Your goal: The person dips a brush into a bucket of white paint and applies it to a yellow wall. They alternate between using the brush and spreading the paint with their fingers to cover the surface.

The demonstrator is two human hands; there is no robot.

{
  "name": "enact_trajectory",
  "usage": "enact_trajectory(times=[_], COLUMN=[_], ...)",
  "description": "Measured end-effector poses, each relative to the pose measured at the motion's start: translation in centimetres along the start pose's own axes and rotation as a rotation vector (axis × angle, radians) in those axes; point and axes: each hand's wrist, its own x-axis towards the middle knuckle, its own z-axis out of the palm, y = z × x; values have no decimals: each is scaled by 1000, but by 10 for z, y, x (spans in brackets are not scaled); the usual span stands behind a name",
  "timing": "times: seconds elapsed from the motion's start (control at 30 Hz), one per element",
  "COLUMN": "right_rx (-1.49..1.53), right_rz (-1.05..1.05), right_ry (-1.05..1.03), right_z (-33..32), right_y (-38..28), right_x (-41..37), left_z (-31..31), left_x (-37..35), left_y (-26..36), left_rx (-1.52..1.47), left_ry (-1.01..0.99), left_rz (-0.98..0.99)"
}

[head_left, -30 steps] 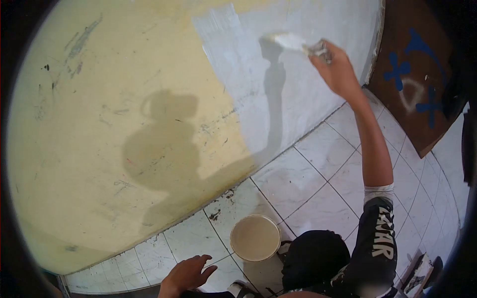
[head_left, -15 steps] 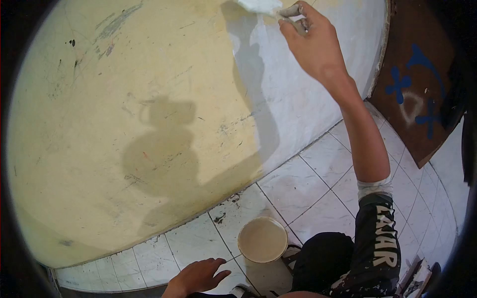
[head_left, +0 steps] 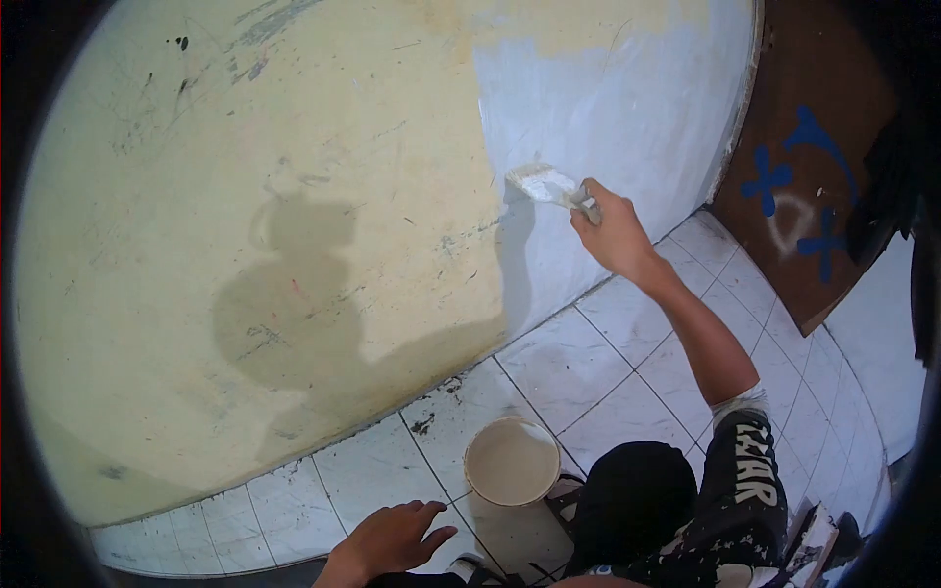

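Observation:
My right hand (head_left: 616, 227) is closed around the handle of a paintbrush (head_left: 545, 183). White paint coats the bristles, which touch the wall in its painted part, close to the boundary with the yellow. White paint (head_left: 627, 118) covers the right part of the wall, and the yellow wall (head_left: 392, 196) on the left carries scuffs and dark marks. Low at the bottom, my left hand (head_left: 397, 539) hangs with nothing in it, fingers apart. Nearest to it stands a round bucket (head_left: 512, 462) of whitish paint on the floor.
White floor tiles (head_left: 627, 392) with dark joints meet the wall along a curved-looking edge. A brown board (head_left: 784, 147) with blue markings leans at the right. My bent knee (head_left: 637, 490) is beside the bucket. My shadow falls on the yellow wall.
My right hand has brought the brush down the wall from the top of the view, along the white paint near the yellow boundary. My left hand stays about where it was.

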Motion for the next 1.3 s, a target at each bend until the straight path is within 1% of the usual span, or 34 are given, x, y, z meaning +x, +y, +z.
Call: enact_trajectory(times=[0.07, 0.13, 0.2, 0.27, 0.3, 0.33, 0.37, 0.4, 0.47, 0.53, 0.6, 0.67, 0.73, 0.77, 0.8, 0.87, 0.93, 0.97, 1.0, 1.03, 1.07, 1.1, 1.13, 1.17, 1.2, 1.23, 1.27, 1.3], right_rx=[-150, -184, -179, -245, -244, -197, -151, -152, -177, -105, -22, -13, -77, -99, -100, -159, -143, -129, -92, -61, -105, -59, 15, 84, -61, -185, -185, -246], right_rz=[-76, -278, -300, -538, -536, -423, -310, -306, -556, -403, -344, -288, -212, -134, -134, 80, 92, 108, 230, 91, 135, 296, -17, -195, -159, -171, -168, -291], right_ry=[-42, 31, 119, 315, 312, 322, 332, 328, 488, 389, 338, 263, 74, -32, -38, -336, -333, -330, -404, -497, -606, -861, -876, -889, -1112, -1144, -1170, -1301], right_z=[-20, -38, -71, -98, -107, -113, -113, -99, -44, 7, 54, 96, 132, 140, 142, 146, 157, 163, 161, 153, 127, 93, 81, 79, 64, 61, 67, 72], right_y=[-20, -35, -83, -120, -149, -182, -200, -191, -147, -121, -77, -37, 12, 24, 30, 43, 70, 85, 92, 104, 69, 7, -6, -6, -55, -75, -81, -84], right_x=[11, 37, 58, 84, 79, 74, 71, 79, 104, 70, 32, -16, -57, -76, -93, -120, -124, -128, -117, -99, -84, -67, -58, -50, -39, -40, -44, -49], left_z=[-3, -3, -2, -7, -8, -7, -6, -4, -9, -10, -6, -5, -4, -4, -4, 1, 13, 16, 18, 17, 13, 10, 4, 0, 0, 0, 0, 2], left_x=[0, -3, -5, -9, -12, -14, -15, -18, -24, -29, -34, -38, -42, -43, -44, -46, -48, -49, -50, -52, -53, -56, -57, -58, -59, -59, -58, -57], left_y=[5, 8, 9, 15, 17, 16, 14, 12, 19, 19, 16, 15, 17, 17, 18, 16, 10, 8, 8, 9, 12, 14, 16, 17, 17, 14, 11, 9], left_rx=[-1, -2, 10, -3, -13, -13, 2, 15, 3, -12, 71, 60, 81, 75, 78, 70, 67, 72, 59, 61, 63, 16, 8, 4, -31, -20, -5, -19], left_ry=[-4, -10, 27, -6, -41, -44, -25, -8, -25, -33, 37, 47, 43, 43, 42, 28, 248, 285, 326, 289, 251, 219, 169, 122, 102, 107, 118, 129], left_rz=[11, 15, 62, 32, 3, 2, 23, 46, 25, 5, 48, 55, 66, 65, 68, 67, 188, 207, 227, 190, 160, 143, 87, 36, 27, 18, 11, -2])
